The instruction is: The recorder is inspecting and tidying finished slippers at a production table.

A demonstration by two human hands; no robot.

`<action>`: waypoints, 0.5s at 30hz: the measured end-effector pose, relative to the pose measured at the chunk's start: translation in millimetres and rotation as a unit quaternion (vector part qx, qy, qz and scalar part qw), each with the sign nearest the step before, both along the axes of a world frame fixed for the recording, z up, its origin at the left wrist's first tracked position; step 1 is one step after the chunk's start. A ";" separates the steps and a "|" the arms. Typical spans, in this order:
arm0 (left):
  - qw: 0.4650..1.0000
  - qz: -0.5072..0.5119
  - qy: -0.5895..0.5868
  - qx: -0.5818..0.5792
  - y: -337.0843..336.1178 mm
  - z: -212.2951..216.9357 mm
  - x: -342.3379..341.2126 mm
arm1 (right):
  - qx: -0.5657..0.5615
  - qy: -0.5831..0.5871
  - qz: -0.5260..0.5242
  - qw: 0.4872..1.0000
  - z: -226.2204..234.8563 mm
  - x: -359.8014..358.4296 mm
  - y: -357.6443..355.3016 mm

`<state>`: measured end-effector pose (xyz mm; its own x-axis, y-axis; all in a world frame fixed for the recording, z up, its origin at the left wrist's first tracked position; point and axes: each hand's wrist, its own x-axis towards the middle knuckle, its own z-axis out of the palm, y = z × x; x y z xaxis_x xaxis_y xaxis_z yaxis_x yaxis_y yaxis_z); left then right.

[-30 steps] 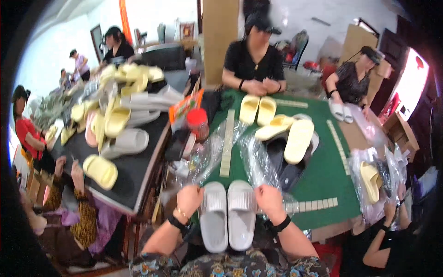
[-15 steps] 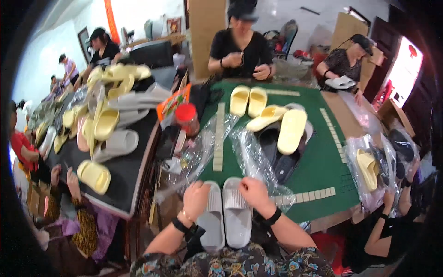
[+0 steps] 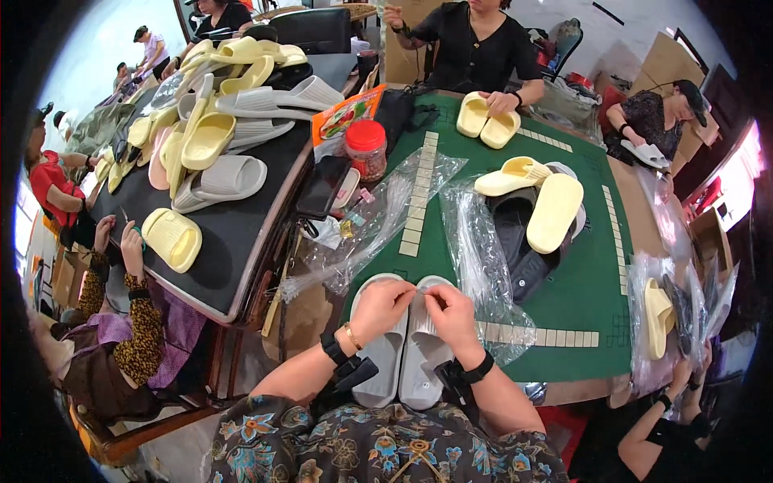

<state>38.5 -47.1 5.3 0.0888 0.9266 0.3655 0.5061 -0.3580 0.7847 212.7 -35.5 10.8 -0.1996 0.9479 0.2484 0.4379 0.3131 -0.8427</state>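
Note:
A pair of grey slippers (image 3: 423, 366) stands side by side at the table's near edge, in front of my body. Above their front ends my left hand (image 3: 378, 312) and my right hand (image 3: 453, 324) meet, fingertips pinched close together. Whatever sits between the fingers is too small to make out. My hands and forearms cover part of both slippers. Beyond them on the green tabletop (image 3: 439, 310), yellow slippers (image 3: 555, 213) lie on dark slippers (image 3: 515, 221).
Left of my hands lie clear plastic bags and a bundle of thin white strips (image 3: 318, 278). A red-lidded jar (image 3: 366, 149) stands further back. Another table (image 3: 233, 253) at left holds many slippers. Across from me, a person's hand (image 3: 501, 101) touches yellow slippers (image 3: 488, 121). Other people work around.
My two hands have come together over the slippers; before, they were apart on either side. The person opposite has reached down to the yellow pair. The view has shifted.

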 end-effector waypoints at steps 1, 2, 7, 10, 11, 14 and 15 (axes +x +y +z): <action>1.000 0.002 0.007 -0.002 -1.8 0.1 -0.2 | 0.008 0.001 0.000 1.000 0.3 -0.9 -0.3; 1.000 0.002 0.014 -0.003 -1.9 2.1 1.1 | 0.016 0.002 -0.002 1.000 0.6 -0.6 -0.3; 1.000 0.000 0.013 -0.003 -0.8 0.0 3.2 | 0.027 -0.008 -0.010 1.000 -5.7 0.6 -1.6; 1.000 0.005 0.015 -0.016 -1.9 4.1 3.9 | 0.007 0.000 -0.012 1.000 -2.5 -0.7 -2.2; 1.000 0.011 0.015 -0.014 -1.0 5.4 4.1 | 0.011 -0.001 -0.008 1.000 -1.2 -1.0 -1.2; 1.000 0.010 0.015 -0.010 -0.2 1.8 2.9 | -0.005 0.000 -0.006 1.000 -1.0 -1.8 -0.5; 1.000 0.010 0.014 -0.007 0.1 2.8 2.8 | -0.002 0.000 -0.007 1.000 -0.1 -1.8 0.0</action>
